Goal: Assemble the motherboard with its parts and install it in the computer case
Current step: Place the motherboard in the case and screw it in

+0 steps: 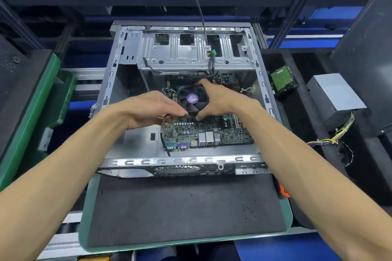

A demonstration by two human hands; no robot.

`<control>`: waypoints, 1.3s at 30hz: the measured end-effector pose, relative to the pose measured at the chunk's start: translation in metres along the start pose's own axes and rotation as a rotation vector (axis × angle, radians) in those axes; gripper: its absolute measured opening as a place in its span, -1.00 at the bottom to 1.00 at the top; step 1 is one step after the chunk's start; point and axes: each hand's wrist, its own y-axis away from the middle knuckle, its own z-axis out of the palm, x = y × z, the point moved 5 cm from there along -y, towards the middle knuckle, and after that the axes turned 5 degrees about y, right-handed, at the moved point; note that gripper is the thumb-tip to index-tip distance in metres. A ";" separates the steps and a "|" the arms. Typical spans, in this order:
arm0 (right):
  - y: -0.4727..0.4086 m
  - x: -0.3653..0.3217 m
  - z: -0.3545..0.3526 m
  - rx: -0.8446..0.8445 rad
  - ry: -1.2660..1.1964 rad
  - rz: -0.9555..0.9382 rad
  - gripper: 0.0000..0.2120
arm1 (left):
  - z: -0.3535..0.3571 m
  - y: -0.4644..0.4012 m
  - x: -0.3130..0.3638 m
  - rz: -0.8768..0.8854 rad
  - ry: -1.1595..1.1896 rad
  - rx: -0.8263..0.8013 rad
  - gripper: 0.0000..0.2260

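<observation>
Motherboard lies inside open computer case, ports toward near edge. Left hand and right hand, fingers curled, grip cooler fan from opposite sides. Step: likely seating board. Next: align ports, fasten.

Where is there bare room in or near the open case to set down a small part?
Free: the dark foam mat in front of the grey metal computer case, and the bare case floor left of the green motherboard. Crowded: around the black cooler fan, where the left hand and right hand grip it.
</observation>
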 end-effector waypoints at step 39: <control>-0.002 0.000 0.000 -0.046 -0.009 -0.016 0.03 | -0.006 0.001 -0.012 0.061 -0.525 0.378 -0.79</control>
